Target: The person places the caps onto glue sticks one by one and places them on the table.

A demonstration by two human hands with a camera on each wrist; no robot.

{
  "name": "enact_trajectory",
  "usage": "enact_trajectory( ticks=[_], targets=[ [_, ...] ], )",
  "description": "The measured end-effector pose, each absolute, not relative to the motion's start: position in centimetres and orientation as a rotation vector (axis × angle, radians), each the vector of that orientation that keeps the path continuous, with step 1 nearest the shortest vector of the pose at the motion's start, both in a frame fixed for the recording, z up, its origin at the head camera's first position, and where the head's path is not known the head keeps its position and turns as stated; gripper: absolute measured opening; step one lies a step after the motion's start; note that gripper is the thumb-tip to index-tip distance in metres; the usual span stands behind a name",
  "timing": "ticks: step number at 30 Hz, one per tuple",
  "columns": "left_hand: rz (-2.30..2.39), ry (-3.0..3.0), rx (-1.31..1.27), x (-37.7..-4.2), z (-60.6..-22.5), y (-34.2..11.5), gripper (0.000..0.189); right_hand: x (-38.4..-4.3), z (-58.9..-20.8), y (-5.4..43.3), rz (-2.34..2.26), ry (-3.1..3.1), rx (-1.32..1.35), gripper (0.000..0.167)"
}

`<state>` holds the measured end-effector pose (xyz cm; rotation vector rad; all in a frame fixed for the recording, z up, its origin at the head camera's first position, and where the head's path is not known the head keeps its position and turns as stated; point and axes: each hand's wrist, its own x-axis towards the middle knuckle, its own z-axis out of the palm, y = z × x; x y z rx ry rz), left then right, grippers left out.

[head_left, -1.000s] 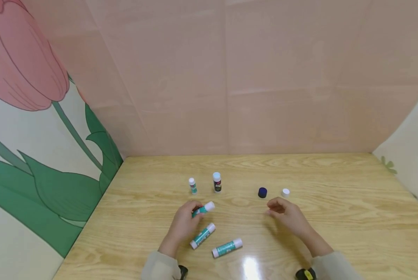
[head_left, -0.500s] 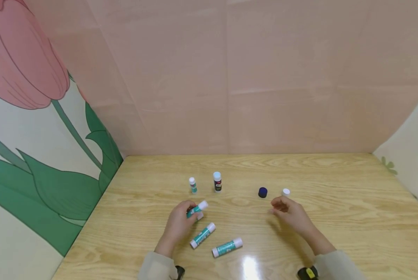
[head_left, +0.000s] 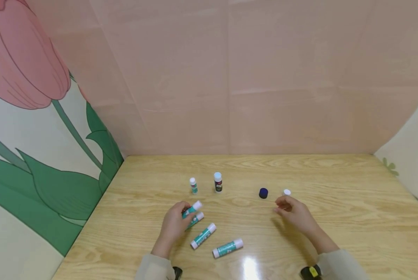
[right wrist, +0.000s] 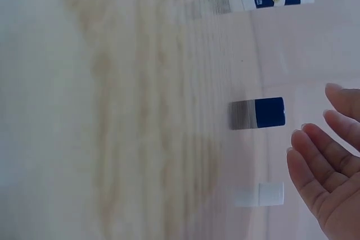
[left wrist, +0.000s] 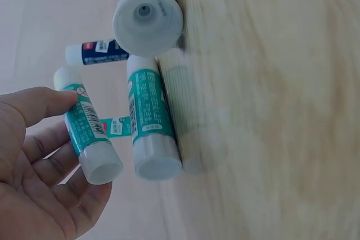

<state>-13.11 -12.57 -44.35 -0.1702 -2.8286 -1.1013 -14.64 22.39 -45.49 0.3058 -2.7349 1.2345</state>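
My left hand (head_left: 175, 223) pinches a teal-and-white glue stick (head_left: 191, 209) between thumb and fingers, tilted with its white end to the upper right. In the left wrist view the held glue stick (left wrist: 87, 122) is apart from a lying one (left wrist: 149, 111). Just beneath it in the head view, a second glue stick (head_left: 196, 219) lies partly hidden by the hand. Two more teal glue sticks, one (head_left: 203, 236) nearer the hand and one (head_left: 228, 248) to its right, lie in front. My right hand (head_left: 296, 216) hovers with loosely bent fingers, holding nothing, near a white cap (head_left: 287, 192).
A small teal glue stick (head_left: 193, 186) and a navy-labelled one (head_left: 218, 182) stand upright farther back. A dark blue cap (head_left: 263, 193) sits left of the white cap. The wooden table (head_left: 352, 194) meets a pink backdrop (head_left: 282, 97) behind.
My left hand has shifted left with the held glue stick, and the glue stick lying beneath has come into view. My right hand has drifted slightly right.
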Motion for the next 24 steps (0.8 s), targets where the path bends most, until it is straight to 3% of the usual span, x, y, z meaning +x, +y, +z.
enact_trajectory(
  ticks=[24],
  targets=[
    [-1.013, -2.915, -0.066, -13.0, -44.2, -14.1, 0.014, -15.8, -45.9, 24.0, 1.19, -2.778, 0.281, 0.02]
  ],
)
